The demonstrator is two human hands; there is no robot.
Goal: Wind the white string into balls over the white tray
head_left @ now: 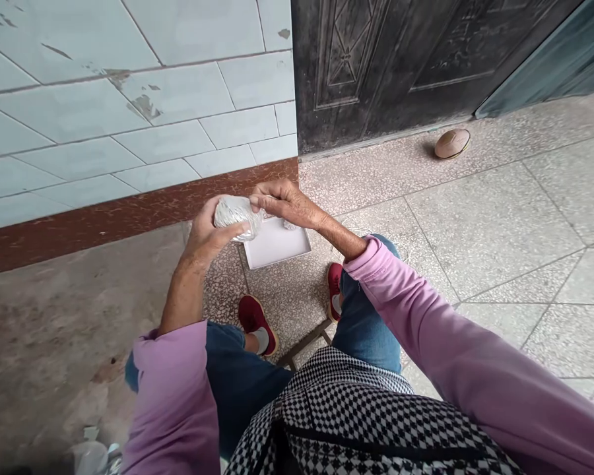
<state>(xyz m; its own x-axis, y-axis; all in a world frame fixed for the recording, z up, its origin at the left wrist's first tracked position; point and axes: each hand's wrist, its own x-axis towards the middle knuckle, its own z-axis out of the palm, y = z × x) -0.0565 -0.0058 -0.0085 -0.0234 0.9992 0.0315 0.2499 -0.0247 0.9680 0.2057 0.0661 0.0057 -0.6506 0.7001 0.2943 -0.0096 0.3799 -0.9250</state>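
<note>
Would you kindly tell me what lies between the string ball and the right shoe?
In the head view, the tray and then floor lie between.

Your left hand [205,239] is curled in a grip, thumb stretched toward the right hand [290,203], fingers mostly hidden. Your right hand: back up, thumb and forefinger pinched, just beside the left. Left forearm [182,297] angles forward; right forearm [344,236] slants inward. Both wrists bare.
</note>
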